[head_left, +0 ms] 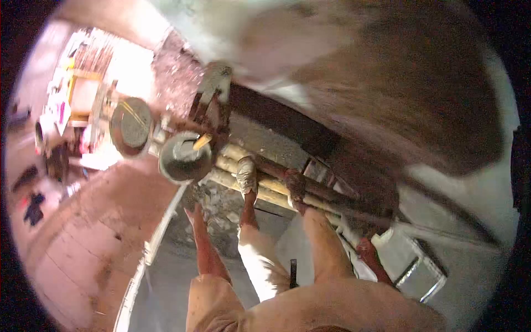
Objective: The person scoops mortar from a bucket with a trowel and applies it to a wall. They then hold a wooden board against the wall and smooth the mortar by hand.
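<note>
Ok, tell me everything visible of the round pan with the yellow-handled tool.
The pan is round, dark and open side up, greyish inside; material unclear. The yellow-handled tool lies at its upper right. It sits by the poles' left ends; the left hand is just below in view, contact unclear.

Broken rubble [222,211] shows beside the pale poles [225,178].

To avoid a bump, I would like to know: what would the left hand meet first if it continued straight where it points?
The left hand would probably meet the round pan holding the yellow piece; blur hides any gap, so they may be touching.
</note>
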`<state>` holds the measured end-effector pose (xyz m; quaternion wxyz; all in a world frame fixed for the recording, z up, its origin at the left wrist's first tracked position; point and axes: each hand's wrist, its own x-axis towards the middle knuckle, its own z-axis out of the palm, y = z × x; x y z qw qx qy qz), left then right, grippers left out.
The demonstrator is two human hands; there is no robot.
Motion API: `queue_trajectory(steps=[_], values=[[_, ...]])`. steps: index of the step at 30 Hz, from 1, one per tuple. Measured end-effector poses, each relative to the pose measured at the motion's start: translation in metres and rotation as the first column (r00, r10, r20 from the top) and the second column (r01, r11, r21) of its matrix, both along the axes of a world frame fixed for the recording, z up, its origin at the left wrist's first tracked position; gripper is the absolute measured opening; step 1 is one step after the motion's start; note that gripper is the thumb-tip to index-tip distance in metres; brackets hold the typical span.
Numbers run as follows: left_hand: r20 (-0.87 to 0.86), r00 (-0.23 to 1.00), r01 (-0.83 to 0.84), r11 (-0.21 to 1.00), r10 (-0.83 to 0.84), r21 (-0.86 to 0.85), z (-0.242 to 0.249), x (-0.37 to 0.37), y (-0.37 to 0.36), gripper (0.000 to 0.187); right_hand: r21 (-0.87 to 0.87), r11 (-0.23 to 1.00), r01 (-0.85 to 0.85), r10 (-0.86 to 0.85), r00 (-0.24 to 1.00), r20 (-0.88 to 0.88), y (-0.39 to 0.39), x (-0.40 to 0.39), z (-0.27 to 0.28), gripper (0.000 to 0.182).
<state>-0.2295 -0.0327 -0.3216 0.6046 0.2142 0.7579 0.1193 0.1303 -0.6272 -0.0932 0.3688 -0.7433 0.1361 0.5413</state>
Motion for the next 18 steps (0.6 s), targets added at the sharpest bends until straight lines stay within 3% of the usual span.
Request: queue_trajectory(steps=[1, 2, 3, 4, 6, 8, 11, 12, 13, 15, 17, 18], values=[[-0.053, 0.998, 0.034, 0.997, -0.037, -0.07, 0.008, -0.018, -0.009, 0.098, -0.121, 0.978, 0.17, -0.177, 0.983, -0.048, 0.045, 0.0, 0.027, 0.051], [-0.031, 0.996, 0.079, 0.995, -0.081, -0.062, 0.046, -0.013, -0.015, 0.1, -0.161, 0.944, 0.287, -0.307, 0.944, -0.117, 0.058, 0.002, 0.044, 0.058], [-0.033, 0.99, 0.132, 0.989, -0.134, -0.064, 0.075, -0.009, -0.013, 0.1, -0.293, 0.934, -0.205, 0.213, 0.977, -0.004, 0.101, 0.005, 0.076, 0.06], [-0.029, 0.981, 0.19, 0.979, -0.193, -0.07, 0.102, -0.001, -0.006, 0.1, -0.144, 0.989, 0.029, -0.031, 0.999, -0.012, 0.073, -0.003, 0.073, 0.059], [-0.027, 0.948, 0.316, 0.947, -0.318, -0.057, 0.146, 0.018, 0.016, 0.099, 0.024, 0.994, 0.102, -0.104, 0.989, 0.107, 0.052, -0.028, 0.086, 0.061], [-0.023, 0.9, 0.436, 0.9, -0.436, -0.009, 0.187, 0.046, 0.048, 0.098, -0.221, 0.932, 0.287, -0.274, 0.958, 0.085, 0.068, -0.032, 0.119, 0.065], [-0.03, 0.8, 0.599, 0.795, -0.599, 0.092, 0.245, 0.106, 0.099, 0.097, -0.063, 0.782, 0.621, -0.597, 0.773, 0.216, 0.043, -0.065, 0.126, 0.065], [-0.03, 0.759, 0.647, 0.751, -0.65, 0.132, 0.261, 0.129, 0.11, 0.097, 0.061, 0.608, 0.791, -0.782, 0.584, 0.22, 0.02, -0.08, 0.106, 0.061], [-0.034, 0.721, 0.688, 0.708, -0.692, 0.162, 0.28, 0.148, 0.12, 0.097, 0.157, 0.383, 0.91, -0.923, 0.372, 0.098, -0.003, -0.088, 0.095, 0.061], [-0.063, 0.643, 0.755, 0.618, -0.763, 0.218, 0.315, 0.186, 0.133, 0.096, 0.179, -0.167, 0.97, -0.96, -0.118, -0.255, -0.048, -0.095, 0.079, 0.072], [-0.094, 0.568, 0.808, 0.532, -0.817, 0.255, 0.351, 0.222, 0.13, 0.095, 0.435, -0.411, 0.801, -0.765, -0.044, -0.642, -0.091, -0.108, 0.067, 0.078], [-0.107, 0.552, 0.816, 0.509, -0.827, 0.275, 0.367, 0.24, 0.126, 0.095, 0.496, -0.346, 0.796, -0.801, 0.024, -0.598, -0.144, -0.126, 0.026, 0.081]])
